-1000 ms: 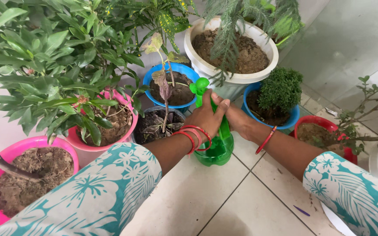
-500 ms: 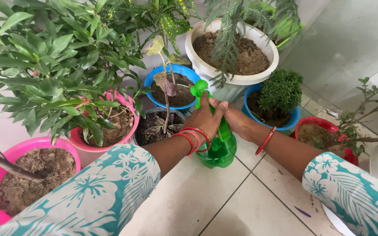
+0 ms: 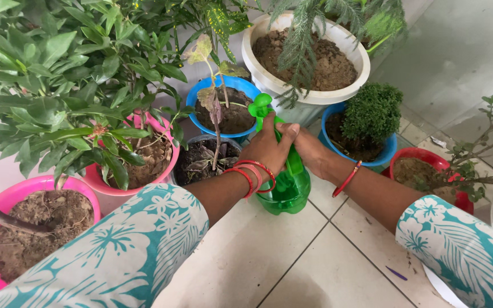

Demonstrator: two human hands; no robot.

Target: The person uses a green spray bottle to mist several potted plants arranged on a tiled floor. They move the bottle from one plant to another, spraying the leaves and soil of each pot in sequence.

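Both hands clench the translucent green plastic spray bottle (image 3: 285, 182): left hand (image 3: 266, 149) over its neck, right hand (image 3: 310, 153) behind. Bottle tilts, nozzle toward the blue round pot (image 3: 198, 102) just beyond.

Teal sleeves with white floral print, red bangles on both wrists, bare hands (image 3: 269, 149)

A single view is given, taken from head height and directed steeply down and forward along both arms. The tiled floor (image 3: 326, 262) is seen close up, with potted plants ranged along its far edge.
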